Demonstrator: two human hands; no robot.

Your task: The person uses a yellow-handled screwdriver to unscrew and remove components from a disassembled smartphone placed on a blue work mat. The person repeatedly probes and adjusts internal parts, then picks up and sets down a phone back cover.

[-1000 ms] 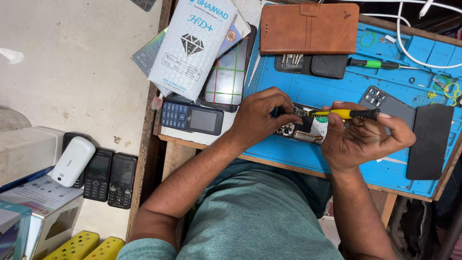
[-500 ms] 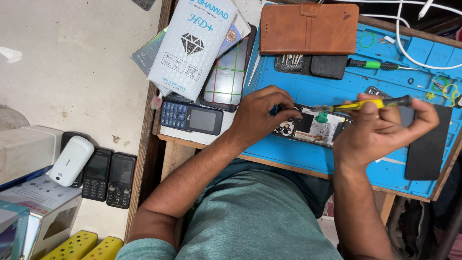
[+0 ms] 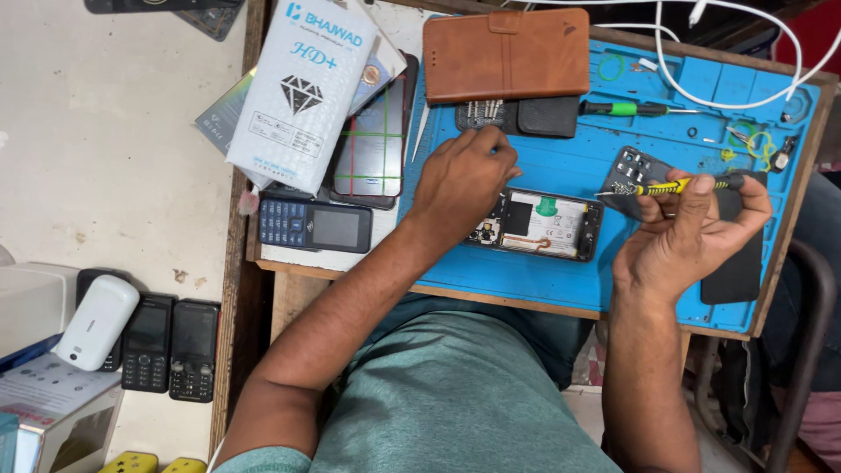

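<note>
- Left hand [image 3: 460, 180] rests curled on the opened phone [image 3: 547, 223], fingertips seemingly touching its top edge.
- Right hand [image 3: 688, 241] pinches a yellow screwdriver [image 3: 670, 186] between fingers and thumb.

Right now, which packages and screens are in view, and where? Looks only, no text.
White flat package: top left of the bench, diamond graphic.
Glass screen panel: beside the package, dark, red and green lines.
Keypad phone: left bench edge, blue keys, grey screen.
Cardboard box: bottom left, white.
</note>
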